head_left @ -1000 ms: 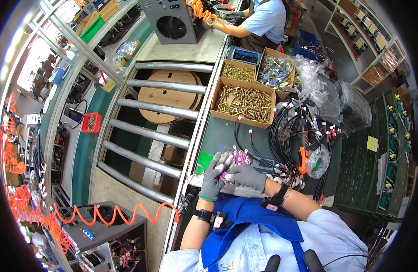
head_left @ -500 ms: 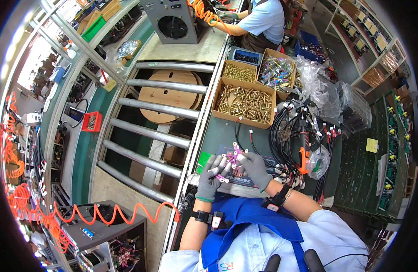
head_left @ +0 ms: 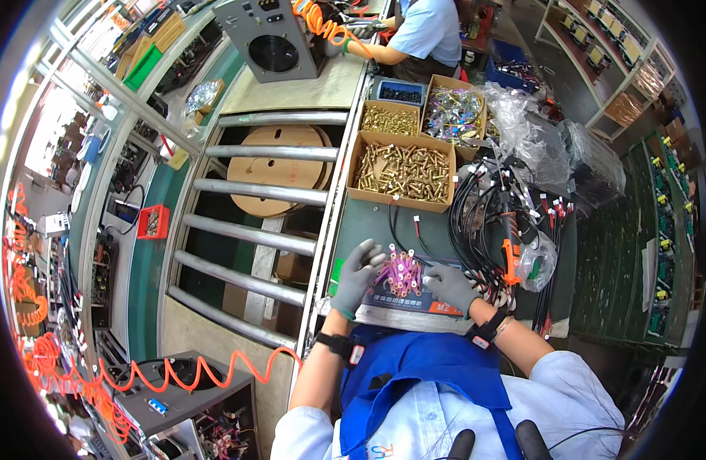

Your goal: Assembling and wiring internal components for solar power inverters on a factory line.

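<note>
Short purple wires with ring terminals [head_left: 400, 274] lie in a loose pile on a dark printed panel [head_left: 384, 297] at the table's near edge. My left hand [head_left: 357, 280], in a grey glove, is raised just left of the pile. Its fingers are apart and nothing shows in them. On the other side, my gloved right hand [head_left: 451, 288] rests low, fingertips beside the pile's right edge. Those fingers are stretched toward the wires, with no wire visible in them.
Beyond the pile stands a carton of brass bolts [head_left: 403, 172], with smaller bins behind. Black cables [head_left: 469, 222] and an orange-black power tool [head_left: 510, 249] lie on the right. A roller conveyor [head_left: 249, 241] runs along the left. A co-worker [head_left: 426, 38] works at the far end.
The purple wires, in my hands before, now lie piled on the panel. My hands have moved apart, the left one up and the right one to the right.
</note>
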Demonstrator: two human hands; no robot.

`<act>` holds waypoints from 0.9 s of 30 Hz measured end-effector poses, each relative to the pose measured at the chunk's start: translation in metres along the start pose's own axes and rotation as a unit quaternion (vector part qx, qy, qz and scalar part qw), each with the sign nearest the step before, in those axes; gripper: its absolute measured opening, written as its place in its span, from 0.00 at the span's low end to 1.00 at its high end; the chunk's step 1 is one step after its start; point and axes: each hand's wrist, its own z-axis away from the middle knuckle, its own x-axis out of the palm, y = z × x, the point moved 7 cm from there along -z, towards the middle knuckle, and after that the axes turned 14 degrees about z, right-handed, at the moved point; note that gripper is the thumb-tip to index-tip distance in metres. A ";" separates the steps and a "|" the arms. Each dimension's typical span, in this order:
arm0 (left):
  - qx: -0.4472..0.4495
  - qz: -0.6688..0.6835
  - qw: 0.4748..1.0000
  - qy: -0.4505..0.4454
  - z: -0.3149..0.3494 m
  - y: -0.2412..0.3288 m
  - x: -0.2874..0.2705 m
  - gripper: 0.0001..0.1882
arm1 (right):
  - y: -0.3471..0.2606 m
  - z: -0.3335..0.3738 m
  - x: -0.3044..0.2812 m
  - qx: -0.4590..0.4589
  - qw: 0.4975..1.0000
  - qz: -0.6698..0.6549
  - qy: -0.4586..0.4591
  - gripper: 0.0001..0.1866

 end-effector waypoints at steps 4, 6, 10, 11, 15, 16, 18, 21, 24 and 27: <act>0.018 -0.280 0.958 -0.054 -0.042 -0.027 0.011 0.29 | 0.001 -0.005 0.002 -0.040 0.994 0.075 0.067 0.23; 0.002 -0.384 0.923 -0.040 -0.049 -0.039 0.005 0.27 | 0.003 -0.007 0.005 -0.048 0.992 0.087 0.072 0.23; 0.068 -0.363 0.929 0.005 -0.037 -0.024 -0.006 0.26 | 0.011 -0.011 0.014 -0.018 0.998 0.063 0.014 0.23; 0.093 -0.469 0.878 0.011 -0.033 -0.017 -0.004 0.26 | 0.013 -0.013 0.020 0.000 0.999 0.036 -0.025 0.23; 0.124 -0.668 0.734 -0.004 -0.013 -0.013 0.011 0.26 | -0.014 -0.019 0.029 -0.044 0.995 0.089 0.018 0.33; 0.099 -0.668 0.737 -0.009 -0.010 -0.021 0.014 0.25 | -0.027 -0.022 0.030 -0.063 0.988 0.126 0.064 0.31; 0.034 -0.673 0.739 0.009 -0.006 -0.037 0.015 0.26 | -0.037 -0.026 0.041 -0.041 0.992 0.114 0.042 0.30; 0.069 -0.630 0.772 0.039 0.003 -0.036 0.018 0.28 | -0.045 -0.027 0.040 -0.058 0.993 0.102 0.033 0.32; 0.067 -0.587 0.805 0.057 0.010 -0.032 0.014 0.30 | -0.038 -0.022 0.027 -0.096 0.993 0.072 0.009 0.36; 0.064 -0.599 0.794 0.075 0.013 -0.029 0.018 0.33 | -0.014 -0.019 0.012 -0.031 0.999 0.036 0.006 0.37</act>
